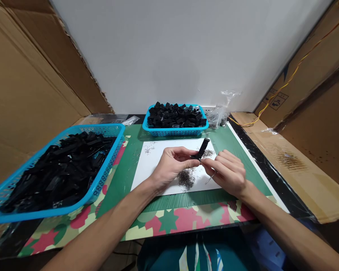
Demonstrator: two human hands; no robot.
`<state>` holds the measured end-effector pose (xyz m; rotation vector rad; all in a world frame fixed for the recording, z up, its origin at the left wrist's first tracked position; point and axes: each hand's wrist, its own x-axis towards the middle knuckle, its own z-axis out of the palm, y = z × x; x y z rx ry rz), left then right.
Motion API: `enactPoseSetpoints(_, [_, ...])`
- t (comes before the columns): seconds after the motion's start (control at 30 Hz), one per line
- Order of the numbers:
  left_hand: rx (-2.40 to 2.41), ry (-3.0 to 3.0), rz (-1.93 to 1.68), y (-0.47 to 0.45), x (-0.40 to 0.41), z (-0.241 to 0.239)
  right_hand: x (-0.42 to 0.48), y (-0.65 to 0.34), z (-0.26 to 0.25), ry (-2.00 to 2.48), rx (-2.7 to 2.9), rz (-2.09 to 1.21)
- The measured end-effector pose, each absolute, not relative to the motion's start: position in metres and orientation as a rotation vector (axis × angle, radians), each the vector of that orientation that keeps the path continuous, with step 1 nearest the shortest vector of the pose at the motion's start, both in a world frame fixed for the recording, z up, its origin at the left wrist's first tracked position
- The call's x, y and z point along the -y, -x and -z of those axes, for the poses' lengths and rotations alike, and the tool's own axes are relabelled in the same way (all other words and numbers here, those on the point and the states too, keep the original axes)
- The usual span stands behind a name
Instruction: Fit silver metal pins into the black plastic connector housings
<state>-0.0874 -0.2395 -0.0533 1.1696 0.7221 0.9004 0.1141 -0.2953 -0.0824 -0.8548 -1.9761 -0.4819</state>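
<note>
Over a white sheet (pixel 142 171), my left hand (pixel 171 165) pinches a slim black plastic part (pixel 202 148) that tilts up and to the right. Close against its lower end are the fingertips of my right hand (pixel 227 169). A thin silvery metal rod (pixel 210 178) sticks out below the right fingers, which are closed around it; its tip is hidden. On the sheet under my hands lies a pile of tiny metal pieces (pixel 186 178), too small to make out singly. A second small pile (pixel 208 153) sits behind the black part.
A blue basket (pixel 172 131) of small black pieces stands at the back. Another blue basket (pixel 101 188) at the left holds longer black parts. Clear plastic bags (pixel 217 116) lie at the back right. Cardboard walls (pixel 322 124) flank the table, with a yellow wire (pixel 290 77) hanging right.
</note>
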Motion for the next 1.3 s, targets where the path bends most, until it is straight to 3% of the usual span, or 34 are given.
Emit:
enactPoseSetpoints(0.53, [-0.601,-1.120,-0.737,0.088,0.240,0.062,0.292,-0.120,0.072,0.896,1.959,0.160])
enactPoseSetpoints(0.87, [-0.602,-1.124,-0.691,0.087,0.240,0.061,0.296,-0.130,0.054,0.959,2.067,0.273])
enactPoseSetpoints(1.13, [-0.530,-1.178,-0.561,0.087,0.246,0.056,0.310,-0.140,0.035,0.976,2.196,0.178])
enactPoseSetpoints(1.3, [-0.553,-1.432,-0.549,0.084,0.248,0.052,0.326,-0.146,0.038,1.045,2.208,0.243])
